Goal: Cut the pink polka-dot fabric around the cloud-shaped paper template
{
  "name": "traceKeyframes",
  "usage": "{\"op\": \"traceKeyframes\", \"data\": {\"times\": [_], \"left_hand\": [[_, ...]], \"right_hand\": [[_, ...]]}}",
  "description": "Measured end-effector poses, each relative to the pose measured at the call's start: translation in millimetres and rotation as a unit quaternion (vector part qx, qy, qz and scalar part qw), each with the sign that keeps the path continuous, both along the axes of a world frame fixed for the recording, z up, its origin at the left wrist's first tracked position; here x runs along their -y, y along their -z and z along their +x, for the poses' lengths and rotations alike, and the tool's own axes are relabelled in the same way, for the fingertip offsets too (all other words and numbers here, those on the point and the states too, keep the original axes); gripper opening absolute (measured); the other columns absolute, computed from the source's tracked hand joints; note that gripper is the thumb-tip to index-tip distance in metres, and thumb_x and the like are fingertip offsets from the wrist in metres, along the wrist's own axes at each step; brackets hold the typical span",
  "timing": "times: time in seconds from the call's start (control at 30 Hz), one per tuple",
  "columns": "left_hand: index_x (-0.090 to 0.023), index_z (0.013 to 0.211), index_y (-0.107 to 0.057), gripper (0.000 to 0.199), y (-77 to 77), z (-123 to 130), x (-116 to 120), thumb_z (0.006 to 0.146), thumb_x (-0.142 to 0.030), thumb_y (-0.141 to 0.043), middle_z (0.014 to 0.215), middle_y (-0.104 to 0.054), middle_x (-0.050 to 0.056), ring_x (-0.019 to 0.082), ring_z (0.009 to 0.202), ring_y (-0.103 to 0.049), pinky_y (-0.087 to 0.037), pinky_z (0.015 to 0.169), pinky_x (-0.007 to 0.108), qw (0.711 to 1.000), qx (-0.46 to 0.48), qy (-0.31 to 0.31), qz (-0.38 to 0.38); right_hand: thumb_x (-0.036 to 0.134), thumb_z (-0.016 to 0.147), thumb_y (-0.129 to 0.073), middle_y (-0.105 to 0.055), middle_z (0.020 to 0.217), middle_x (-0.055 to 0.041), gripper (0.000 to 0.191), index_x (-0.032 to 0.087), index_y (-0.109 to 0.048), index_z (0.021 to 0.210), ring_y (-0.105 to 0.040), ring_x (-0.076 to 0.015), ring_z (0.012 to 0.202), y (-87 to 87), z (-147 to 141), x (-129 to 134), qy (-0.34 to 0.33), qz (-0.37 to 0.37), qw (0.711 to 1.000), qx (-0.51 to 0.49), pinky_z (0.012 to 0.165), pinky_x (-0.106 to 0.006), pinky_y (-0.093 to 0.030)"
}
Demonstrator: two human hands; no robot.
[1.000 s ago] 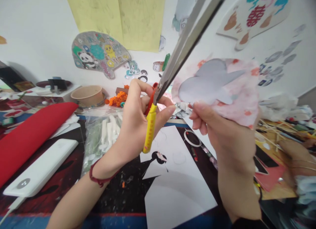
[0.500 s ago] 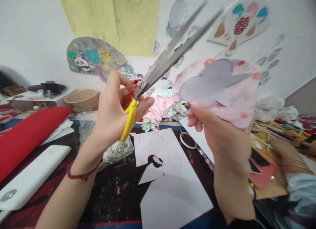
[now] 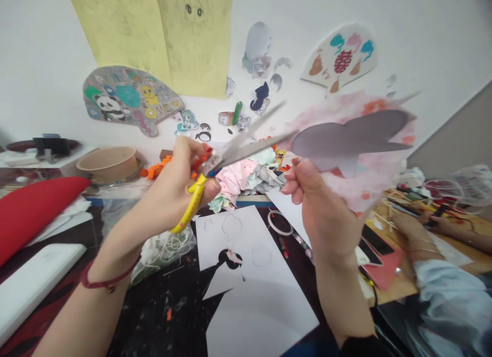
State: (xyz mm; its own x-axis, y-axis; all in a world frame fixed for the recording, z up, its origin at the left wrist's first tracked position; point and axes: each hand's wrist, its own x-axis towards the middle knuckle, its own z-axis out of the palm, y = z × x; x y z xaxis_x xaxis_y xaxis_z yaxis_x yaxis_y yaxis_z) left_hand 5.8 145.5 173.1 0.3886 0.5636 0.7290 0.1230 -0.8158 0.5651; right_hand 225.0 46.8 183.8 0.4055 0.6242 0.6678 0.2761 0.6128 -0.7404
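My left hand (image 3: 180,185) grips scissors (image 3: 192,203) with a yellow and a red handle. Their long blades are spread and point to the upper right, the lower one reaching the left edge of the cloth. In my right hand (image 3: 326,208), thumb and fingers pinch a piece of pink-patterned cloth (image 3: 378,180) together with a grey paper cutout (image 3: 346,141) of rounded lobes and a pointed end. The cutout lies against the cloth. Below my hands, a white sheet (image 3: 265,300) with faint pencil outlines and a cut-out hole rests on the dark table.
A roll of tape (image 3: 280,222) lies beside the sheet. Crumpled cloth scraps (image 3: 238,180) are piled by the wall. At left are a white box (image 3: 38,285), a red object (image 3: 38,208) and a bag of string (image 3: 165,254). Another person's arm (image 3: 417,239) is at right.
My view has shifted, so the wall and table items sit further left. The scissors have tilted lower, and their blades have come to the cloth's left edge. Both hands keep their hold.
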Motion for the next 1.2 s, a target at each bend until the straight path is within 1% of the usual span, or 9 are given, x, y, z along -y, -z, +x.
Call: {"op": "traceKeyframes", "data": {"times": [0.1, 0.23, 0.3, 0.47, 0.6, 0.73, 0.9, 1.03, 1.2], "left_hand": [[-0.024, 0.103, -0.043, 0.041, 1.6, 13, 8, 0.077, -0.039, -0.072, 0.089, -0.054, 0.003, 0.017, 0.068, -0.05, -0.038, 0.06, 0.033, 0.996, -0.084, 0.006, -0.041], [-0.024, 0.101, -0.044, 0.05, 0.6, 26, 20, 0.069, -0.046, -0.076, 0.087, -0.055, 0.004, 0.025, 0.084, -0.059, -0.048, 0.07, 0.039, 0.995, -0.07, -0.005, -0.073], [-0.024, 0.101, -0.044, 0.051, 0.3, 29, 24, 0.07, -0.048, -0.077, 0.089, -0.055, 0.004, 0.027, 0.09, -0.06, -0.05, 0.076, 0.042, 0.996, -0.061, -0.013, -0.067], [-0.024, 0.099, -0.042, 0.051, -0.9, 31, 31, 0.072, -0.05, -0.076, 0.09, -0.056, 0.003, 0.022, 0.084, -0.056, -0.049, 0.071, 0.038, 0.997, -0.057, -0.014, -0.05], [-0.024, 0.097, -0.04, 0.048, -3.1, 32, 36, 0.075, -0.05, -0.074, 0.096, -0.057, 0.003, 0.016, 0.072, -0.051, -0.043, 0.063, 0.033, 0.998, -0.047, 0.001, -0.051], [-0.024, 0.095, -0.039, 0.052, -3.8, 33, 37, 0.073, -0.054, -0.077, 0.092, -0.055, 0.001, 0.014, 0.065, -0.047, -0.039, 0.06, 0.031, 0.998, -0.03, 0.006, -0.053], [-0.025, 0.097, -0.04, 0.05, -0.5, 33, 34, 0.076, -0.053, -0.076, 0.094, -0.058, 0.003, 0.014, 0.065, -0.048, -0.039, 0.058, 0.032, 0.999, -0.022, 0.021, -0.027], [-0.024, 0.102, -0.04, 0.047, 0.5, 31, 35, 0.081, -0.053, -0.071, 0.102, -0.06, 0.006, 0.018, 0.074, -0.054, -0.04, 0.061, 0.034, 0.999, -0.035, 0.028, -0.027], [-0.024, 0.103, -0.038, 0.056, -3.0, 30, 40, 0.079, -0.065, -0.068, 0.107, -0.058, 0.007, 0.018, 0.076, -0.053, -0.042, 0.068, 0.036, 0.995, -0.059, 0.024, -0.074]], "right_hand": [[0.051, 0.09, -0.071, -0.065, 0.068, -0.0003, 0.03, 0.025, -0.067, 0.074, -0.064, -0.015, 0.063, 1.9, -1, -1, 0.002, 0.002, 1.0, 0.028, 0.064, -0.032, -0.057], [0.046, 0.093, -0.068, -0.062, 0.069, 0.0022, 0.021, 0.028, -0.069, 0.082, -0.061, -0.0125, 0.062, 4.7, -1, -3, 0.015, 0.024, 0.998, 0.05, 0.059, -0.028, -0.051], [0.044, 0.093, -0.069, -0.061, 0.067, 0.0025, 0.021, 0.028, -0.068, 0.078, -0.059, -0.0121, 0.06, 5.9, -2, -4, 0.0, 0.032, 0.999, 0.044, 0.056, -0.027, -0.049], [0.045, 0.091, -0.069, -0.061, 0.061, 0.0011, 0.033, 0.025, -0.064, 0.066, -0.058, -0.0134, 0.056, 7.7, -7, -6, -0.006, 0.041, 0.998, 0.046, 0.05, -0.028, -0.046], [0.038, 0.085, -0.077, -0.062, 0.058, 0.002, 0.029, 0.024, -0.066, 0.062, -0.055, -0.0122, 0.051, 6.3, -15, -5, -0.043, 0.054, 0.998, -0.007, 0.046, -0.027, -0.044], [0.029, 0.08, -0.082, -0.063, 0.056, 0.0019, 0.024, 0.024, -0.069, 0.061, -0.054, -0.0121, 0.047, 3.1, -20, -3, -0.061, 0.054, 0.996, -0.042, 0.042, -0.027, -0.043], [0.039, 0.083, -0.079, -0.064, 0.058, -0.0012, 0.025, 0.027, -0.067, 0.064, -0.057, -0.0162, 0.049, 2.7, -18, 0, -0.041, 0.016, 0.999, -0.019, 0.045, -0.032, -0.047], [0.045, 0.086, -0.076, -0.066, 0.059, -0.0022, 0.026, 0.026, -0.067, 0.069, -0.057, -0.0169, 0.048, 4.8, -15, 0, -0.029, 0.002, 1.0, 0.004, 0.045, -0.034, -0.047], [0.031, 0.089, -0.075, -0.07, 0.064, -0.0003, 0.02, 0.025, -0.071, 0.07, -0.061, -0.0152, 0.051, 3.6, -16, 4, -0.087, 0.032, 0.996, -0.002, 0.046, -0.03, -0.049]]}}
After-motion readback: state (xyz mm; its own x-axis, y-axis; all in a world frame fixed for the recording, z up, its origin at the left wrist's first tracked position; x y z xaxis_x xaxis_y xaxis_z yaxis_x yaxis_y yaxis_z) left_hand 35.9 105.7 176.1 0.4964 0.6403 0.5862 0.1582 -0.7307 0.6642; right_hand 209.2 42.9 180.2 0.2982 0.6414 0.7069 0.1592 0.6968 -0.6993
